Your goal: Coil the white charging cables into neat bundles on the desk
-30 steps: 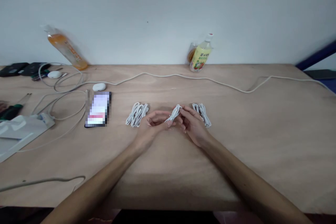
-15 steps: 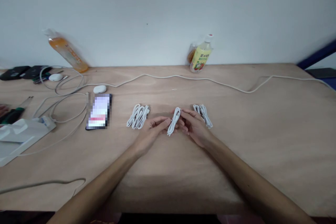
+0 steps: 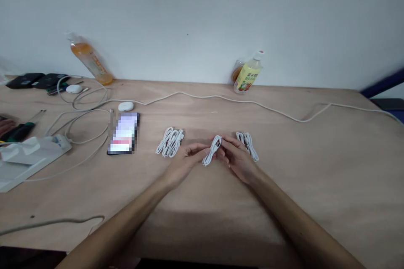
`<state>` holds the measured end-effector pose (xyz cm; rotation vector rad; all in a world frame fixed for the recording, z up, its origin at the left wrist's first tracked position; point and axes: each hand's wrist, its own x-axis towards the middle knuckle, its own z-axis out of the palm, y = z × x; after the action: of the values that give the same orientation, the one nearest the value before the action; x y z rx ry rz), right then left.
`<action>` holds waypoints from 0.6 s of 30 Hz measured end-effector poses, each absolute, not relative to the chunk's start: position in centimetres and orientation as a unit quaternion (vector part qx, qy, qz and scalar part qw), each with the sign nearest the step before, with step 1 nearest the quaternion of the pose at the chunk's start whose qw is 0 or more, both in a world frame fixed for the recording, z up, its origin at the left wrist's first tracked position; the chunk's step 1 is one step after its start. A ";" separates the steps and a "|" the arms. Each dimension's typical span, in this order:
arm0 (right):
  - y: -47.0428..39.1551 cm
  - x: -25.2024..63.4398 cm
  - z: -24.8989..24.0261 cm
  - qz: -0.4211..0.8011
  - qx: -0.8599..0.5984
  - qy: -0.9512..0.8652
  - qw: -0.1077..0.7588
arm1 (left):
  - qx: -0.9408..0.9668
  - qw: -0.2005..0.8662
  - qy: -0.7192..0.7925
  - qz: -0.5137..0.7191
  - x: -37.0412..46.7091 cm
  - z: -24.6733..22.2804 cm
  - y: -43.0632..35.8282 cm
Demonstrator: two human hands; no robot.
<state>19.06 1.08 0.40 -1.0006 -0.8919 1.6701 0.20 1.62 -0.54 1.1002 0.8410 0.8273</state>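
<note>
Wooden desk (image 3: 299, 176) below, coiled white cable (image 3: 212, 151) is grasped between left fingers (image 3: 200, 156) at its left edge and right fingers (image 3: 229, 146) at its far end, axis slanting far-right to near-left, neither side nearer.

Table (image 3: 315, 168) under phone (image 3: 123, 132), cable bundles (image 3: 170, 142)

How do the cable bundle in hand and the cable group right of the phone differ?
The held bundle is one slim coil; the cable group spreads wider, with several loops side by side. The held bundle is between the left hand and right hand; the cable group lies on the table. Both are white, looped cable.
</note>
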 end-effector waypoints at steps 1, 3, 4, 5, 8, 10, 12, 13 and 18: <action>1.1 19.1 0.4 0.685 -0.409 -0.363 0.480 | 0.498 0.686 0.380 0.370 0.2 -0.4 1.6; 1.1 19.2 0.2 0.685 -0.409 -0.361 0.482 | 0.502 0.684 0.386 0.362 0.1 -0.3 1.5; 1.1 19.3 0.0 0.685 -0.408 -0.361 0.483 | 0.502 0.684 0.390 0.358 0.0 -0.3 1.5; 1.1 19.4 -0.1 0.686 -0.406 -0.362 0.484 | 0.501 0.683 0.395 0.355 0.0 -0.3 1.5; 1.1 19.5 -0.4 0.688 -0.399 -0.360 0.487 | 0.486 0.684 0.407 0.362 0.0 -0.3 1.4; 1.0 19.5 -0.5 0.692 -0.401 -0.352 0.486 | 0.473 0.687 0.410 0.370 0.1 -0.4 1.5; 1.0 19.6 -0.5 0.695 -0.407 -0.344 0.483 | 0.462 0.689 0.411 0.378 0.3 -0.5 1.5; 1.0 19.6 -0.5 0.696 -0.408 -0.342 0.481 | 0.459 0.688 0.412 0.383 0.3 -0.6 1.5; 1.0 19.6 -0.5 0.694 -0.398 -0.352 0.485 | 0.438 0.678 0.431 0.404 0.5 -0.6 1.5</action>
<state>19.63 1.01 -0.52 -0.9698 -0.8559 1.6902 0.54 1.48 -0.63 0.9834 0.9686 0.9088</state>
